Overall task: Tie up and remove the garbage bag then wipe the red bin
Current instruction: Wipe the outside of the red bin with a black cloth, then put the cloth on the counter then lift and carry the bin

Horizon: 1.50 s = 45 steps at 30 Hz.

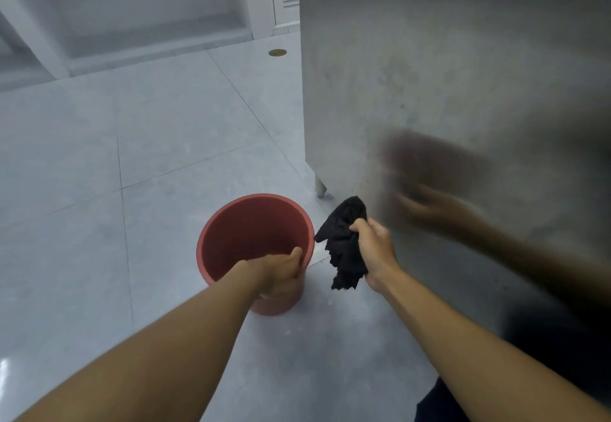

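The red bin [244,233] stands upright on the grey tiled floor, with no bag inside it. My left hand [281,273] grips the bin's near rim, thumb over the inside wall. Just right of the bin, my right hand [375,249] is shut on a crumpled black cloth [345,243] that hangs beside the rim without touching the bin's inside. No garbage bag is in view.
A tall stainless-steel cabinet [429,74] stands close on the right, on a short leg [320,187], and dimly reflects my right arm. A round floor drain [277,53] lies farther back. White cabinetry [148,8] lines the far wall.
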Each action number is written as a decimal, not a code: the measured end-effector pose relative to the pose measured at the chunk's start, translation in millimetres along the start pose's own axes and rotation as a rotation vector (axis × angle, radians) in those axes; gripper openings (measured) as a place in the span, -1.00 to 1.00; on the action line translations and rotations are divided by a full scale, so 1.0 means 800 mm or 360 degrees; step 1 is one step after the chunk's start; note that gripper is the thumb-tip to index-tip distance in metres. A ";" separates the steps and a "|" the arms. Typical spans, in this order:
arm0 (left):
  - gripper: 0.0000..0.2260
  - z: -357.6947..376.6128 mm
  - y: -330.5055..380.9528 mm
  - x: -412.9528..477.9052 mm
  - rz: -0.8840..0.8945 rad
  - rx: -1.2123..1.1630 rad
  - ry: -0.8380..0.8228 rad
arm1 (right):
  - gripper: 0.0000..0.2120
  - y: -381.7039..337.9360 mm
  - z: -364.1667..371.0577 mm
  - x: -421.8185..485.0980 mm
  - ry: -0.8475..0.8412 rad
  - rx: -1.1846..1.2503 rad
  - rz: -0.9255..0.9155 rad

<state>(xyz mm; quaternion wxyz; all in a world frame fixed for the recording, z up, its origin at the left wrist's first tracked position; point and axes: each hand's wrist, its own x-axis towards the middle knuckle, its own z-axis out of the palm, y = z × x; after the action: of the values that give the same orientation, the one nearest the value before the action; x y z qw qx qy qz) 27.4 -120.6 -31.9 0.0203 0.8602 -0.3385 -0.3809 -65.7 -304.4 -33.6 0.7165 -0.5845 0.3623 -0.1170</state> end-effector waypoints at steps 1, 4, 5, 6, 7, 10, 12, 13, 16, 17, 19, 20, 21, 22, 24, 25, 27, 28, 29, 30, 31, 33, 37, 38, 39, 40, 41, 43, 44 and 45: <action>-0.66 -0.012 -0.001 -0.007 0.0024 -0.0132 0.0032 | -0.87 -0.014 0.002 -0.003 -0.0007 -0.0026 -0.0007; -0.37 -0.072 0.010 -0.045 0.0205 -0.0592 0.0374 | -0.83 -0.070 0.018 -0.022 -0.0083 -0.0083 -0.0024; -0.29 -0.101 0.018 -0.061 0.0273 -0.0731 0.0442 | -0.83 -0.092 0.026 -0.031 -0.0128 -0.0093 -0.0039; -0.25 -0.133 0.026 -0.081 0.0321 -0.0831 0.0463 | -0.83 -0.118 0.034 -0.040 -0.0173 -0.0111 -0.0058; -0.28 -0.166 0.035 -0.102 0.0346 -0.0874 0.0459 | -0.83 -0.145 0.043 -0.050 -0.0213 -0.0134 -0.0074; -0.55 -0.263 0.056 -0.169 0.0375 -0.0747 0.0463 | -0.81 -0.239 0.067 -0.089 -0.0287 -0.0204 -0.0152; -0.70 -0.324 0.071 -0.220 0.0368 -0.0617 0.0468 | -0.79 -0.309 0.078 -0.122 -0.0295 -0.0256 -0.0215; -0.80 -0.352 0.080 -0.244 0.0371 -0.0542 0.0482 | -0.77 -0.343 0.080 -0.139 -0.0284 -0.0288 -0.0242; -0.86 -0.427 0.113 -0.316 0.0385 -0.0410 0.0604 | -0.76 -0.441 0.077 -0.190 -0.0230 -0.0376 -0.0338; -0.84 -0.451 0.127 -0.339 0.0397 -0.0374 0.0654 | -0.80 -0.472 0.073 -0.207 -0.0228 -0.0395 -0.0380; -0.86 -0.496 0.159 -0.380 0.0442 -0.0295 0.0753 | -0.84 -0.534 0.064 -0.240 -0.0229 -0.0403 -0.0476; -0.89 -0.517 0.177 -0.395 0.0467 -0.0272 0.0812 | -0.82 -0.564 0.057 -0.255 -0.0226 -0.0399 -0.0535; -0.92 -0.537 0.196 -0.410 0.0487 -0.0261 0.0859 | -0.79 -0.592 0.049 -0.269 -0.0215 -0.0402 -0.0590; -0.93 -0.554 0.214 -0.422 0.0509 -0.0266 0.0886 | -0.76 -0.617 0.039 -0.282 -0.0188 -0.0414 -0.0629; -0.92 -0.587 0.257 -0.441 0.0570 -0.0251 0.0915 | -0.75 -0.669 0.012 -0.300 -0.0092 -0.0453 -0.0712; -0.91 -0.594 0.271 -0.444 0.0603 -0.0240 0.0931 | -0.74 -0.681 0.003 -0.304 -0.0066 -0.0482 -0.0755; -0.92 -0.615 0.317 -0.447 0.0677 -0.0215 0.0947 | -0.62 -0.716 -0.033 -0.311 0.0052 -0.0525 -0.0822; -0.92 -0.621 0.341 -0.446 0.0712 -0.0196 0.0950 | -0.54 -0.730 -0.053 -0.314 0.0144 -0.0557 -0.0867; -0.92 -0.624 0.366 -0.444 0.0745 -0.0168 0.0944 | -0.49 -0.741 -0.074 -0.317 0.0214 -0.0616 -0.0912; -0.91 -0.627 0.390 -0.439 0.0774 -0.0147 0.0932 | -0.45 -0.750 -0.096 -0.319 0.0268 -0.0698 -0.0960; -0.90 -0.627 0.414 -0.432 0.0802 -0.0129 0.0922 | -0.43 -0.756 -0.118 -0.319 0.0307 -0.0769 -0.1016; -0.87 -0.620 0.456 -0.412 0.0826 -0.0083 0.0879 | -0.48 -0.758 -0.160 -0.316 0.0382 -0.0959 -0.1097; -0.75 -0.584 0.516 -0.371 0.0768 0.0148 0.0676 | -0.55 -0.733 -0.233 -0.307 0.0486 -0.1433 -0.0995; -0.72 -0.572 0.525 -0.363 0.0754 0.0250 0.0609 | -0.55 -0.723 -0.247 -0.305 0.0398 -0.1560 -0.0897; -0.69 -0.559 0.531 -0.357 0.0754 0.0358 0.0536 | -0.55 -0.712 -0.257 -0.306 0.0265 -0.1692 -0.0771; -0.67 -0.547 0.533 -0.352 0.0766 0.0459 0.0465 | -0.55 -0.702 -0.264 -0.310 0.0121 -0.1801 -0.0652; -0.66 -0.536 0.534 -0.349 0.0782 0.0530 0.0409 | -0.56 -0.692 -0.270 -0.314 0.0000 -0.1871 -0.0571; -0.64 -0.521 0.531 -0.349 0.0805 0.0530 0.0364 | -0.57 -0.677 -0.277 -0.319 -0.0099 -0.1909 -0.0536; -0.64 -0.517 0.529 -0.350 0.0817 0.0496 0.0364 | -0.58 -0.674 -0.278 -0.321 -0.0096 -0.1903 -0.0539; -0.64 -0.516 0.528 -0.353 0.0832 0.0469 0.0366 | -0.59 -0.674 -0.277 -0.323 -0.0076 -0.1895 -0.0544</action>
<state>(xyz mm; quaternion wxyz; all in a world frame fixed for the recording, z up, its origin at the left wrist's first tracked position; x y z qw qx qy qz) -71.6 -368.9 565.2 0.0307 0.7752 -0.5950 -0.2098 -256.4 -474.7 550.4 0.2464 -0.9362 0.2506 0.0053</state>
